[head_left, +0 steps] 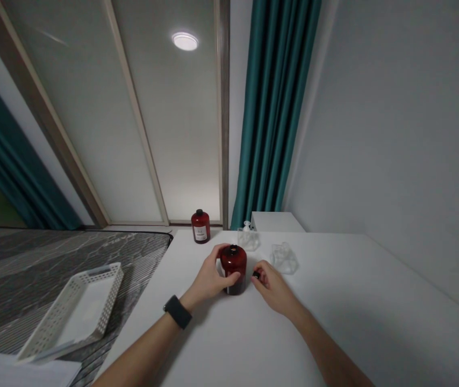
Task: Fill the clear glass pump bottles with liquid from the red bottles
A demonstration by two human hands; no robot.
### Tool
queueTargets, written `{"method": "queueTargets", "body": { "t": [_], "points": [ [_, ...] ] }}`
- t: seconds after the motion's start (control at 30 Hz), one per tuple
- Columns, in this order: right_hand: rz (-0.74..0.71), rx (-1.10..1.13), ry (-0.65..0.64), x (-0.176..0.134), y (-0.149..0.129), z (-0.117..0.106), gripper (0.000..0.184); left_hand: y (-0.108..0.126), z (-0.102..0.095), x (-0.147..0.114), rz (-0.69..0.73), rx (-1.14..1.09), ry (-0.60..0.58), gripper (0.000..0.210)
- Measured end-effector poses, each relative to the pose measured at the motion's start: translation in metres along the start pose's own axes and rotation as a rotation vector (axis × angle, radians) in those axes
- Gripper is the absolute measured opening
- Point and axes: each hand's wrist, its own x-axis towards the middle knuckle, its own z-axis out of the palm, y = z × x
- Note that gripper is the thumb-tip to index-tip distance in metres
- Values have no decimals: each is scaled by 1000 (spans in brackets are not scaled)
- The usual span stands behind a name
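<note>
A dark red bottle with its neck uncovered stands upright on the white table. My left hand is wrapped round its left side, thumb across the front. Just right of the bottle, apart from it, my right hand pinches a small black cap between its fingertips. A second red bottle, with a black cap on and a pale label, stands farther back to the left.
Two clear containers sit behind my hands, with a white pump top behind the left one. A white box stands at the back. Left of the table are a white perforated basket and papers.
</note>
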Motion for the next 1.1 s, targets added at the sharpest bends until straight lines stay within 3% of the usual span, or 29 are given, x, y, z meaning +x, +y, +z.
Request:
{"method": "queueTargets", "body": {
  "t": [0.37,0.57,0.7,0.9,1.1],
  "points": [
    [-32,-6,45,2,2,1,5,-8,9,-12,-2,-38,-9,68],
    [10,26,205,9,4,-5,10,-12,9,-15,-33,-60,-38,73],
    [43,115,297,14,2,-8,17,-12,3,-14,29,-81,-19,73],
    [6,236,366,21,-17,-9,17,-6,0,-13,146,-29,44,49],
    [-114,293,327,40,-49,-7,11,-5,4,-14,162,-36,72,46]
  ]
}}
